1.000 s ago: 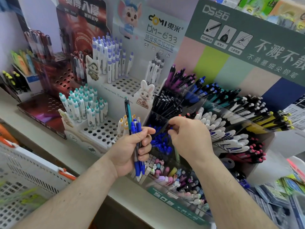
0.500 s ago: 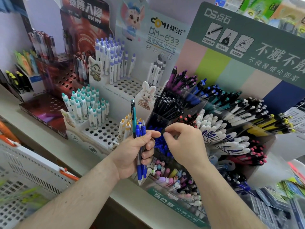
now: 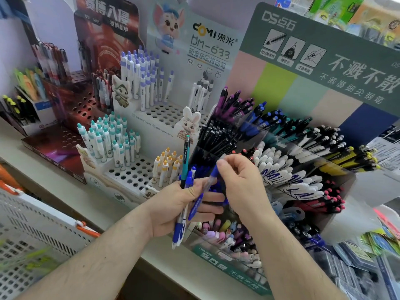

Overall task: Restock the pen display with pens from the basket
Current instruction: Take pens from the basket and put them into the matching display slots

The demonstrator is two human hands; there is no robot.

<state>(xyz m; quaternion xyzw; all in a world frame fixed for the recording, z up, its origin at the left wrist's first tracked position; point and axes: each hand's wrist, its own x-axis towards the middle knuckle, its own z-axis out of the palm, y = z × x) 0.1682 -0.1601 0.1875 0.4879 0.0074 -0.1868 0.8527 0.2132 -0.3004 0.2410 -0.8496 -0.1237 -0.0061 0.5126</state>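
Blue pen (image 3: pixel 206 187) pinched at its cap end by right hand (image 3: pixel 242 187), angled down-left across the bundle, likely being pulled out 1 at a time so it can go tip-down into the matching blue compartment (image 3: pixel 207 169) just behind the hands. Left hand (image 3: pixel 184 204) grip wrapped around the pen bundle (image 3: pixel 184 213), several blue pens plus 1 teal pen (image 3: pixel 185 161) sticking up tallest; held upright and close to the display as a feed stock, judged. Teal barrel reads "AIHAO". Clear tiered pen display (image 3: pixel 303 148) sorts pens by colour: black, purple, blue, white, yellow, pink-capped. Its header card (image 3: pixel 324 53) reads "DS点石" and "不溅不散", smaller line partly legible. Beside it, left, white peg-hole stand (image 3: pixel 134 169) with card "DOMI 東米 DM-633". Dark red stand (image 3: pixel 65 118) further left, big header characters blurred. White basket (image 3: pixel 32 230) at lower left, below the counter (image 3: pixel 43 178) edge; contents too blurred to tell.
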